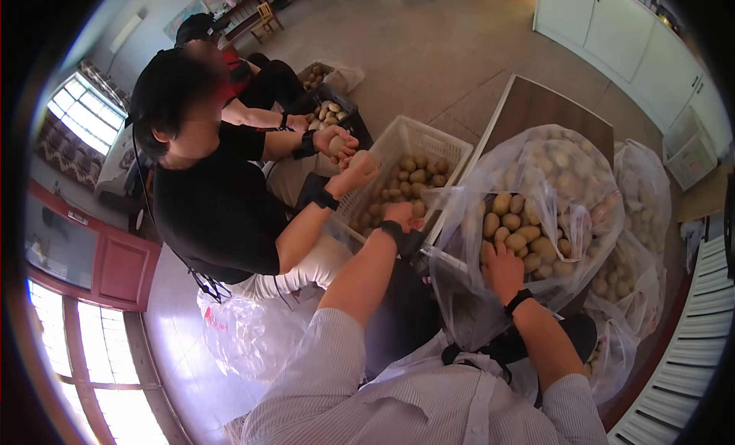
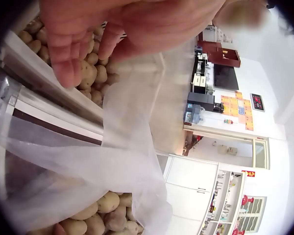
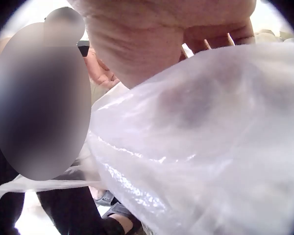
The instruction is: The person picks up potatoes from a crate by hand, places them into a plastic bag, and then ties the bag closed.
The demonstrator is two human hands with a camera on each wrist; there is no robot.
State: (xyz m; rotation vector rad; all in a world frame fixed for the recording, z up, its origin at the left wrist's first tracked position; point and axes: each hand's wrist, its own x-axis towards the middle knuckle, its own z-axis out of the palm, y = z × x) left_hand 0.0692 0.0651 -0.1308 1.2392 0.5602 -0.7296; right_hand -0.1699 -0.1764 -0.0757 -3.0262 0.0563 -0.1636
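My left hand (image 1: 403, 215) is over the near end of a white plastic crate (image 1: 457, 145) that holds potatoes (image 1: 417, 177). In the left wrist view its fingers (image 2: 66, 63) hang loosely extended, with a potato (image 2: 88, 74) in the crate showing just beyond them. My right hand (image 1: 503, 270) reaches into the mouth of a clear plastic bag (image 1: 467, 292) full of potatoes (image 1: 528, 234). Its fingertips rest on the potatoes at the near side of the pile. In the right wrist view the bag film (image 3: 196, 147) hides those fingers.
The bag stands on a brown-topped low table (image 1: 528, 108) beside the crate. More filled bags (image 1: 643, 192) lie at the right. A person in black (image 1: 214, 207) sits at my left holding a potato (image 1: 337, 145); behind are another person and a dark crate (image 1: 356, 122) of potatoes.
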